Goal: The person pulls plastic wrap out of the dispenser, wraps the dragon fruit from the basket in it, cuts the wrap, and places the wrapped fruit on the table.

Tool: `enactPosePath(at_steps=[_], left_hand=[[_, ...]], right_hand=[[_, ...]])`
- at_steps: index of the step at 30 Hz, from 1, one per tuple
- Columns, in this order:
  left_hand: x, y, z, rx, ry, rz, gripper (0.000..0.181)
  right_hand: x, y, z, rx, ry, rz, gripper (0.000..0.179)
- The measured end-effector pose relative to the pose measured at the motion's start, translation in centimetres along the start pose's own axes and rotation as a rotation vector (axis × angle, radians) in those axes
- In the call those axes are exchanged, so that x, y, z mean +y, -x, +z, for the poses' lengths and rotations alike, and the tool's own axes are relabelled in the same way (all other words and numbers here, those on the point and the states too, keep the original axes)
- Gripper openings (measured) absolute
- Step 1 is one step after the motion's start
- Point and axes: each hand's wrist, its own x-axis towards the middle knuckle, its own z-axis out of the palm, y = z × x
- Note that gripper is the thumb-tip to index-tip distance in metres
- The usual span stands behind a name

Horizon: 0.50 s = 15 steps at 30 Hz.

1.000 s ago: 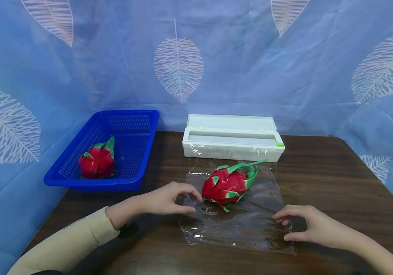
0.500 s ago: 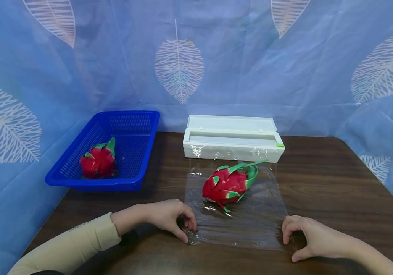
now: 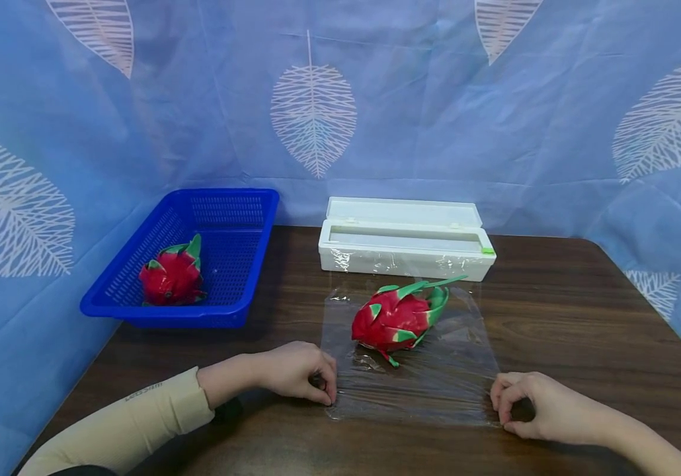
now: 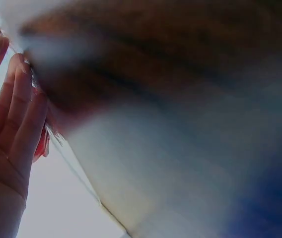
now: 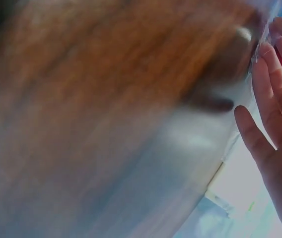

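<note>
A sheet of clear plastic wrap point(image 3: 424, 396) lies spread over the table, its far end running up to a white wrap dispenser box point(image 3: 406, 259). On the sheet rests a red dragon fruit point(image 3: 391, 322) with green scales. My left hand point(image 3: 301, 371) pinches the near left corner of the wrap between thumb and fingers. At the near right corner, my right hand point(image 3: 545, 406) pinches the wrap the same way. Both wrist views show the fingers at the edge of the film, the left fingers point(image 4: 19, 99) and the right fingers point(image 5: 270, 89).
A blue plastic basket point(image 3: 257, 264) stands at the left with a second dragon fruit point(image 3: 172, 277) inside. The dispenser's lid point(image 3: 404, 211) is raised at the back. Behind the dark wooden table point(image 3: 566, 317) hangs a blue leaf-patterned cloth point(image 3: 412, 119).
Both hands have come down to the near corners of the wrap, and their fingers have closed on it. The near edge now lies straighter and tauter. The dragon fruit stays in place.
</note>
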Motion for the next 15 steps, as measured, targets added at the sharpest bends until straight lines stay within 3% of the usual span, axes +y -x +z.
enactPosePath(at_steps=[8, 12, 15], left_hand=[[-0.03, 0.33, 0.00, 0.009, 0.040, -0.060, 0.008], [0.29, 0.12, 0.14, -0.006, -0.016, -0.056, 0.023], [0.29, -0.04, 0.31, -0.015, -0.068, -0.042, 0.022]], right_hand=[[-0.15, 0.13, -0.56, 0.027, -0.003, 0.066, 0.025], [-0.34, 0.00, -0.75, 0.027, 0.018, 0.103, 0.024], [-0.36, -0.03, -0.79, 0.021, 0.007, 0.108, 0.024]])
